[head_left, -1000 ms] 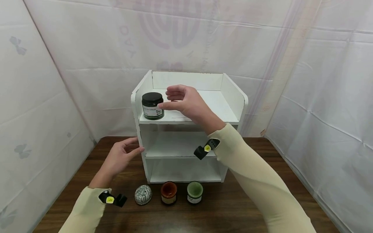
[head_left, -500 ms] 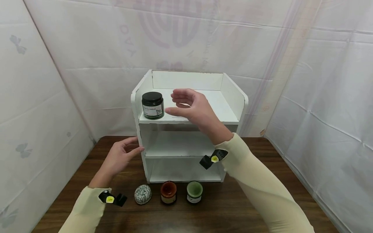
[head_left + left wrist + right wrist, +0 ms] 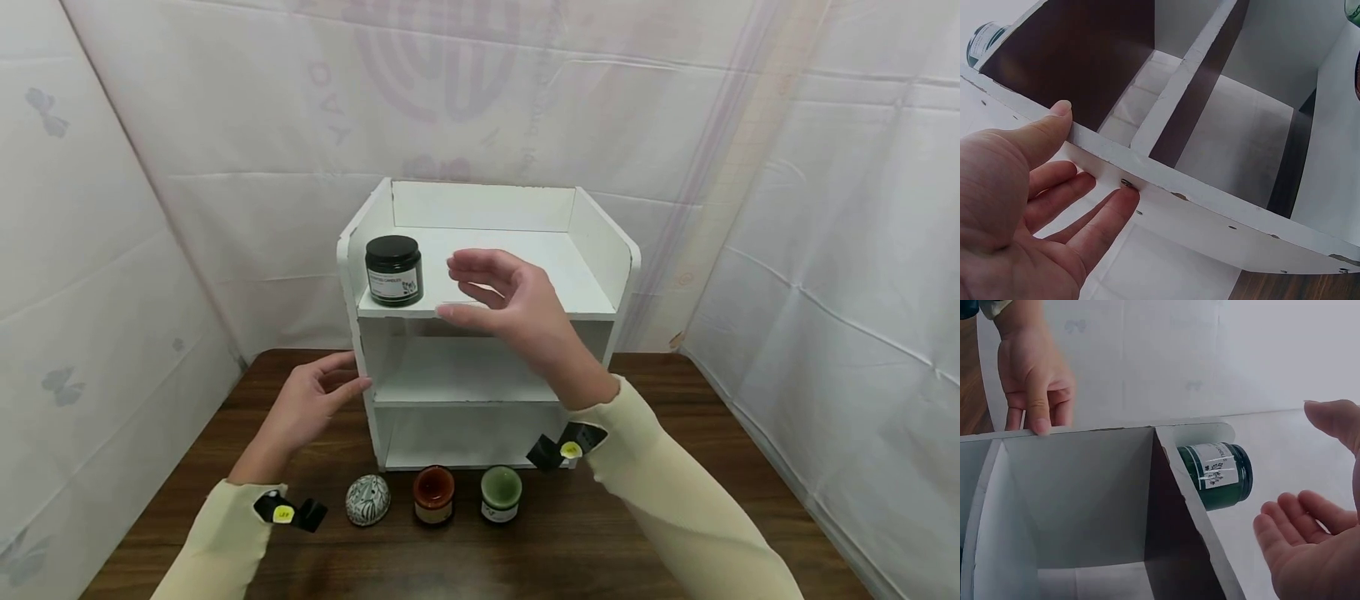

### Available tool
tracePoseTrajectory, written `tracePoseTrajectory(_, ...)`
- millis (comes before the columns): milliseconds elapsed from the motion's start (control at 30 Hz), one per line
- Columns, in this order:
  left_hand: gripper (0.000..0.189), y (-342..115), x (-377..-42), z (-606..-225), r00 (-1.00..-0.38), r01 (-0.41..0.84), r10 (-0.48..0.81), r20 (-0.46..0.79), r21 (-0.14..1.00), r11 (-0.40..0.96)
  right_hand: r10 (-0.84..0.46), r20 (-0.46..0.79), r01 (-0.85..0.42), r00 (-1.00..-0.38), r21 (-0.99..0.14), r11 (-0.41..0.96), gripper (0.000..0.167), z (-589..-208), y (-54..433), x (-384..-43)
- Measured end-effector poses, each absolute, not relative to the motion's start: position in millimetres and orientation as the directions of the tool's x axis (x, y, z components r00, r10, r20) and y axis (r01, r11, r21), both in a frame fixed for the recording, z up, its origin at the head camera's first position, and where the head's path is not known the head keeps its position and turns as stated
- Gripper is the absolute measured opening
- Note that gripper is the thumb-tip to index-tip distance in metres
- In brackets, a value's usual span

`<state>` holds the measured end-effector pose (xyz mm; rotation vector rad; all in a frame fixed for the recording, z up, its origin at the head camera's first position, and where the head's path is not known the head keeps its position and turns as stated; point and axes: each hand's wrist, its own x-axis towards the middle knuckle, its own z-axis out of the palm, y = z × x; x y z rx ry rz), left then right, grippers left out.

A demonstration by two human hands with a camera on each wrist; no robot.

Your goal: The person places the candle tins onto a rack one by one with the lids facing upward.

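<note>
Fingers (image 3: 483,261) apart, empty, right hand (image 3: 527,310) has withdrawn from the jar (image 3: 394,279) — left hand (image 3: 310,403), relaxed, touches the shelf (image 3: 461,373).

Your dark wood-grain table (image 3: 555,550) bears a white shelf unit (image 3: 465,437) and, before it, a patterned rounded object (image 3: 368,500), a reddish-brown jar (image 3: 434,511) and a green jar (image 3: 501,511); your top shelf (image 3: 566,258) carries a lidded jar (image 3: 394,273).

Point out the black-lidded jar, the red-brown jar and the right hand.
Black-lidded jar (image 3: 393,282), head view: front label.
Red-brown jar (image 3: 433,509), head view: tan label.
Right hand (image 3: 519,305), head view: near the thumb's base.
</note>
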<state>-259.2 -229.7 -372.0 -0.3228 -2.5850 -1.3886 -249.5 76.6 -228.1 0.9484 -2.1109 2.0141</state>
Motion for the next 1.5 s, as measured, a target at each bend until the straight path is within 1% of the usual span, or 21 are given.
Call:
tracePoseTrajectory(100,0.054,-230,-259,-371,-0.958,0.279,0.101,0.268,0.798,0.535,-0.371,0.489,-0.487,-0.79,-0.867,-0.106,0.056,-234,80,-246)
tracePoseTrajectory(233,0.055,-231,-257,-370,-0.96,0.274,0.096,0.265,0.799,0.536,-0.387,0.547,-0.528,-0.743,-0.833,-0.164,0.057,-243,85,-241)
tracePoseTrajectory(367,0.055,-233,-258,-372,-0.96,0.271,0.093,0.264,0.794,0.544,-0.408,0.586,-0.572,-0.7,-0.802,-0.172,0.058,-254,90,-236)
tracePoseTrajectory(567,0.055,-233,-261,-375,-0.958,0.277,0.096,0.269,0.791,0.545,-0.427,0.574,-0.565,-0.699,-0.809,-0.161,0.057,-272,99,-231)
tracePoseTrajectory(667,0.055,-233,-262,-375,-0.959,0.273,0.093,0.267,0.795,0.541,-0.431,0.585,-0.576,-0.687,-0.8,-0.168,0.057,-282,103,-231)
tracePoseTrajectory(867,0.055,-232,-262,-375,-0.962,0.267,0.093,0.258,0.802,0.534,-0.407,0.671,-0.655,-0.619,-0.728,-0.203,0.053,-305,109,-226)
tracePoseTrajectory(933,0.055,-232,-262,-374,-0.962,0.267,0.096,0.256,0.801,0.535,-0.397,0.688,-0.671,-0.607,-0.712,-0.208,0.052,-312,111,-224)
tracePoseTrajectory(1167,0.057,-232,-260,-372,-0.968,0.245,0.084,0.238,0.803,0.543,-0.377,0.656,-0.636,-0.653,-0.746,-0.196,0.051,-327,119,-217)
tracePoseTrajectory(1233,0.058,-231,-258,-370,-0.969,0.238,0.08,0.233,0.806,0.542,-0.371,0.656,-0.634,-0.658,-0.748,-0.197,0.05,-331,120,-215)
tracePoseTrajectory(1367,0.058,-231,-257,-369,-0.969,0.24,0.082,0.232,0.809,0.536,-0.353,0.669,-0.639,-0.655,-0.739,-0.214,0.046,-342,121,-210)
tracePoseTrajectory(1500,0.058,-232,-258,-371,-0.969,0.241,0.082,0.235,0.805,0.541,-0.336,0.693,-0.651,-0.637,-0.718,-0.246,0.042,-357,121,-209)
